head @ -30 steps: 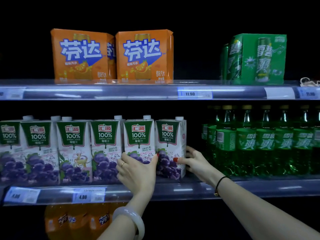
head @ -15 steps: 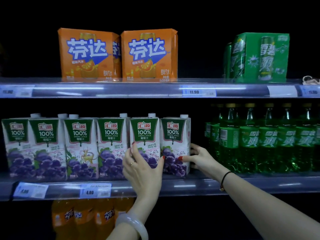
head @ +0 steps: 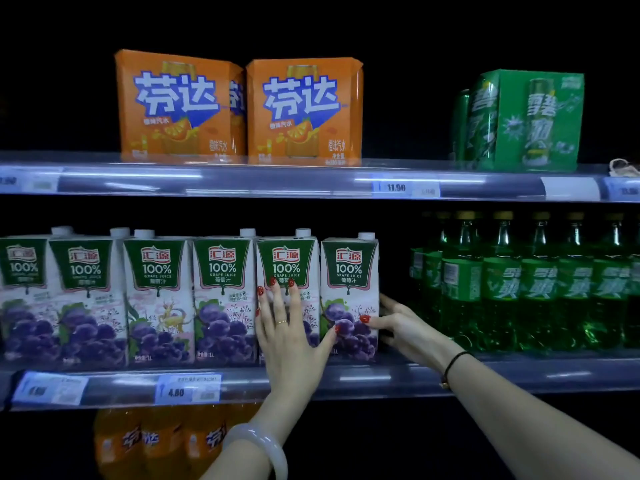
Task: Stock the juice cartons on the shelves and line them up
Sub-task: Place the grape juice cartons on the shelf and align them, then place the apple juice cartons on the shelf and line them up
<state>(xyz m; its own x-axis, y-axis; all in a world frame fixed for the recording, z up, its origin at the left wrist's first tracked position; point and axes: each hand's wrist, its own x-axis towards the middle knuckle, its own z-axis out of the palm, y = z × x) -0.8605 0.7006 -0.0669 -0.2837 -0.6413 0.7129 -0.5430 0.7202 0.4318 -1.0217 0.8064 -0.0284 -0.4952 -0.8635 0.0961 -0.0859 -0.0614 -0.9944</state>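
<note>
Step in hand: lining up the juice cartons [head: 157,292] on the middle shelf [head: 381,379]. The left hand [head: 289,336], fingers straight, presses flat on the fifth carton [head: 287,252]. The right hand [head: 405,327] grips the end carton [head: 349,271], thumb on its face. The next move probably calls for seating it flush against its neighbour. Labels read "100% GRAPE JUICE" and "1L"; the price tag [head: 188,389] reads 4.80.
</note>
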